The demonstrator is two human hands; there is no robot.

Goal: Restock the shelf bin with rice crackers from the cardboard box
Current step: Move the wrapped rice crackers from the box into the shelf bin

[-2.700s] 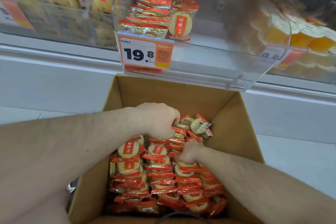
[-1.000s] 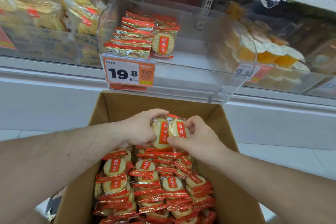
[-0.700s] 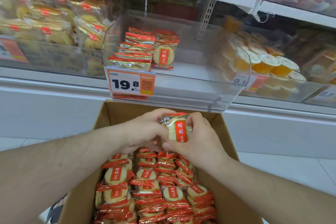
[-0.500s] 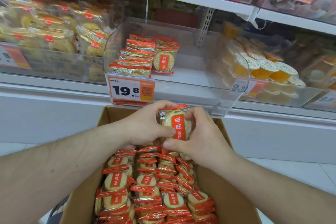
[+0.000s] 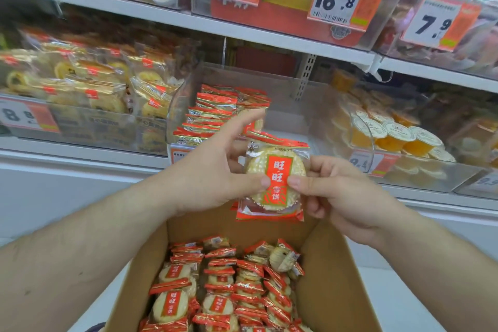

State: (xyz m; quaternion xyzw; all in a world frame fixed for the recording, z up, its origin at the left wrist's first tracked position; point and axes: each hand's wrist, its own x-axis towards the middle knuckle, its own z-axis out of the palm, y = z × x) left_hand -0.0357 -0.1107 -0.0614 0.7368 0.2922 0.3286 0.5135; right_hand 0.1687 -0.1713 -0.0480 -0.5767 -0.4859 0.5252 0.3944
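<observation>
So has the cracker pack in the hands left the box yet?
Yes. The cracker pack, pinched by the left hand and right hand, has risen out of the cardboard box towards the shelf bin.

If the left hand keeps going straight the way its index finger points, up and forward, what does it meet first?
Most likely the stacked rice cracker packs already in the clear shelf bin. The left hand, sharing the held cracker packs with the right hand, may first clip the bin's front wall; depth is unclear.
</observation>
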